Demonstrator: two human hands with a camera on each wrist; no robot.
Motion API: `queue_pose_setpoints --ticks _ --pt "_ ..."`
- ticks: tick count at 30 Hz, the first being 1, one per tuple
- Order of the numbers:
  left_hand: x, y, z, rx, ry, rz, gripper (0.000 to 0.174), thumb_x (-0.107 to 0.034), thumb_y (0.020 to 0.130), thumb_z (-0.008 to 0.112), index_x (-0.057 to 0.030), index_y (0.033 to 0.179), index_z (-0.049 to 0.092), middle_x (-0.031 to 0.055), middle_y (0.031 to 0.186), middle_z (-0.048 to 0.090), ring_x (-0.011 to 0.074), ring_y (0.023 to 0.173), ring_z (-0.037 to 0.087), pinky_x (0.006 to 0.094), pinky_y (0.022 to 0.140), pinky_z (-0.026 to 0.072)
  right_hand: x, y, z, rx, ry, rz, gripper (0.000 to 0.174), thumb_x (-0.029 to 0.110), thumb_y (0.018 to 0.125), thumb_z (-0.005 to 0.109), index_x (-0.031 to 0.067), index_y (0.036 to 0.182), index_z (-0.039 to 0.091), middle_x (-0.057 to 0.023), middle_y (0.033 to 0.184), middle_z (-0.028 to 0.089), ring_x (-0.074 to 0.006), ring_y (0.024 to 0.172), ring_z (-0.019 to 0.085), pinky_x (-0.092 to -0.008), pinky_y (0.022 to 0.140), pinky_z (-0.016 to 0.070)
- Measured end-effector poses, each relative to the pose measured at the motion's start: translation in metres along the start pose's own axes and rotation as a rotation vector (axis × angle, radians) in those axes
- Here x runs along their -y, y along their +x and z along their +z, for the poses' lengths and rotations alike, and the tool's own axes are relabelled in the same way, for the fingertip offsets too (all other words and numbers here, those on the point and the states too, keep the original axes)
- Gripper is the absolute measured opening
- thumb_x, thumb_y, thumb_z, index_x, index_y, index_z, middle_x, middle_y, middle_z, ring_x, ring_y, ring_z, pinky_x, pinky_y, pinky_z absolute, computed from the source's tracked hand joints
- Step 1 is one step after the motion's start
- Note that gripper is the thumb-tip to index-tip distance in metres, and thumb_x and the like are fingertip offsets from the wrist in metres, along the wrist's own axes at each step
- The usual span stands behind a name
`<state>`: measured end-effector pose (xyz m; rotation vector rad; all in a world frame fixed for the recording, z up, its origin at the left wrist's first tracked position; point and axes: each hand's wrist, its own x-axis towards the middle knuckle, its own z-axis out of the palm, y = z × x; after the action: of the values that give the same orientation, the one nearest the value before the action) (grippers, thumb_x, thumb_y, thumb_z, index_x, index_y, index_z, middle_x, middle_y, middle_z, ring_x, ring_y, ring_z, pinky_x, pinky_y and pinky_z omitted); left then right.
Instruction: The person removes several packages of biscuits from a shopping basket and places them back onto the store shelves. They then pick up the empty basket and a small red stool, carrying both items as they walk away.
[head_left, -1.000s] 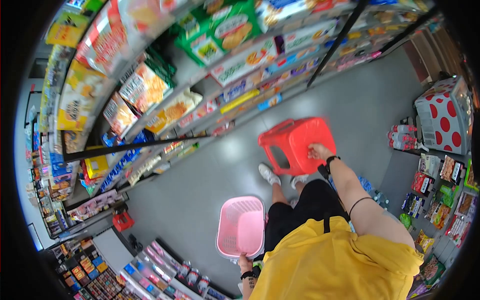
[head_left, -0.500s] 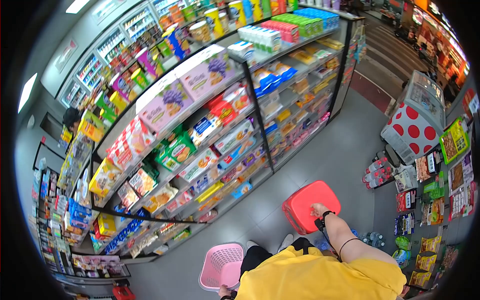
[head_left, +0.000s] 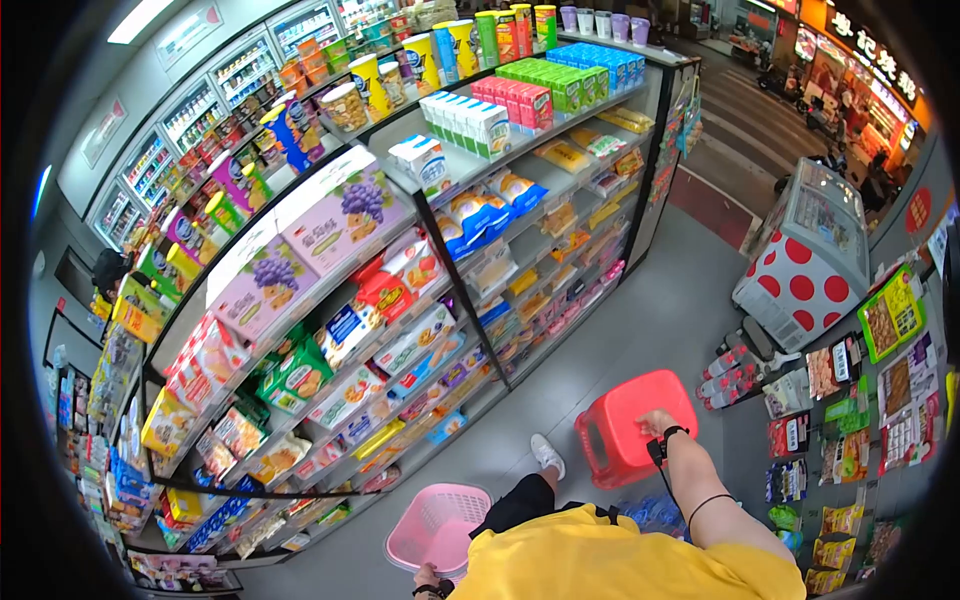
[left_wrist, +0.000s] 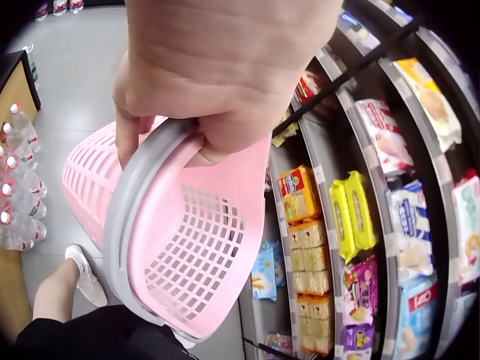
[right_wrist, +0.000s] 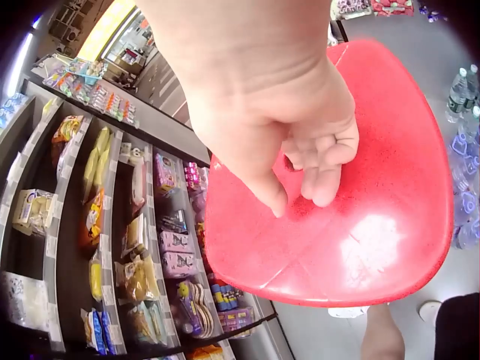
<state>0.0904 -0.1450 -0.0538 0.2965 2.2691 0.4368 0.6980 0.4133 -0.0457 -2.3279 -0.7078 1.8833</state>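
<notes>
My left hand [head_left: 426,578] grips the pink plastic basket [head_left: 428,530] at one end. In the left wrist view, its fingers curl round the pink rim and the grey handle [left_wrist: 115,217], which lies folded against that rim. The perforated basket hangs tilted beside my leg, and no goods show inside. On my other side, my right hand [head_left: 657,428] holds a red plastic stool [head_left: 625,405] by the middle of its seat. Seen from the right wrist, a finger hooks into a hole in the seat [right_wrist: 375,187], while the thumb lies against the surface.
Snack shelves [head_left: 480,345] run along the left and ahead. A polka-dot freezer [head_left: 805,270] stands at the right near the doorway. Bottle packs [head_left: 725,375] sit on the floor before it, and hanging snack bags [head_left: 845,455] line the right side. Grey floor [head_left: 690,300] runs between.
The view has lifted and turned toward the doorway and freezer. My feet have shifted in a step. Both hands keep their holds, and the basket and stool travel along with me.
</notes>
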Motion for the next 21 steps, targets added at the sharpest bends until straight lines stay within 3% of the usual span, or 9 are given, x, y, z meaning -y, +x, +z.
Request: queue_pose_setpoints --ticks 2,3,7,9,12,15,18,21 --pt "-0.061 0.025 0.038 -0.244 -0.707 -0.595 0.038 0.002 0.069 0.061 0.0079 0.106 0.058 0.0159 0.097 0.062 0.0306 0.089 0.062 0.0474 0.073 0.0518 0.019 -0.014 -0.016 -0.052 -0.026 -0.033 0.022 0.019 0.071 0.083 0.0091 0.082 0.066 -0.0028 0.071 0.065 -0.0172 0.055 0.063 -0.0324 0.052 0.0438" --pt "-0.076 0.03 0.05 -0.204 -0.897 -0.523 0.039 0.006 0.068 0.058 0.0106 0.107 0.057 0.0152 0.093 0.063 0.0317 0.084 0.063 0.0456 0.071 0.0502 0.03 -0.017 -0.022 -0.06 -0.079 -0.005 0.025 0.016 0.072 0.084 0.0097 0.074 0.061 -0.003 0.067 0.062 -0.0158 0.054 0.063 -0.0262 0.042 0.0346" --pt "-0.143 0.035 0.061 -0.194 -0.752 -0.402 0.039 0.005 0.068 0.058 0.0157 0.105 0.055 0.0181 0.094 0.064 0.0318 0.079 0.062 0.0433 0.07 0.0494 0.075 -0.032 -0.039 -0.118 -0.109 -0.035 0.027 0.019 0.07 0.086 0.0102 0.072 0.06 -0.0025 0.066 0.062 -0.0143 0.054 0.062 -0.0263 0.042 0.0361" --pt "-0.132 0.059 0.077 -0.153 -0.761 -0.356 0.039 0.005 0.067 0.058 0.0182 0.104 0.055 0.0196 0.094 0.064 0.0316 0.078 0.062 0.042 0.07 0.0495 0.093 -0.035 -0.038 -0.141 -0.102 -0.064 0.029 0.021 0.069 0.086 0.0105 0.07 0.059 -0.002 0.065 0.062 -0.0133 0.053 0.061 -0.0261 0.043 0.0366" --pt "-0.174 0.051 0.074 -0.169 -0.702 -0.337 0.04 0.003 0.067 0.06 0.0205 0.103 0.055 0.0211 0.093 0.064 0.0306 0.079 0.063 0.0397 0.07 0.0499 0.127 -0.055 -0.026 -0.124 -0.03 -0.156 0.025 0.014 0.068 0.086 0.0032 0.073 0.065 -0.0066 0.069 0.064 -0.0159 0.055 0.061 -0.0311 0.052 0.0509" --pt "-0.193 0.067 0.086 -0.197 -0.749 -0.339 0.041 0.0 0.067 0.062 0.0203 0.102 0.056 0.0205 0.093 0.065 0.0306 0.077 0.063 0.0386 0.07 0.0503 0.153 -0.051 -0.013 -0.154 -0.083 -0.168 0.024 0.011 0.069 0.085 0.0016 0.069 0.064 -0.0071 0.068 0.065 -0.0158 0.055 0.061 -0.0287 0.048 0.0509" --pt "-0.216 0.073 0.096 -0.262 -0.524 -0.379 0.044 0.0 0.067 0.062 0.0199 0.106 0.055 0.0199 0.094 0.065 0.0308 0.08 0.063 0.0389 0.071 0.0509 0.169 -0.024 -0.007 -0.146 -0.115 -0.163 0.024 0.013 0.07 0.085 0.0013 0.07 0.064 -0.0079 0.068 0.065 -0.017 0.056 0.062 -0.0307 0.05 0.0511" --pt "-0.217 0.074 0.107 -0.267 -0.619 -0.289 0.036 0.006 0.065 0.062 0.0165 0.098 0.055 0.0166 0.092 0.062 0.0276 0.076 0.062 0.0401 0.064 0.0486 0.178 0.01 -0.008 -0.13 -0.126 -0.153 0.022 0.017 0.076 0.08 0.0014 0.075 0.065 -0.0086 0.068 0.064 -0.0188 0.055 0.061 -0.0317 0.051 0.0514"
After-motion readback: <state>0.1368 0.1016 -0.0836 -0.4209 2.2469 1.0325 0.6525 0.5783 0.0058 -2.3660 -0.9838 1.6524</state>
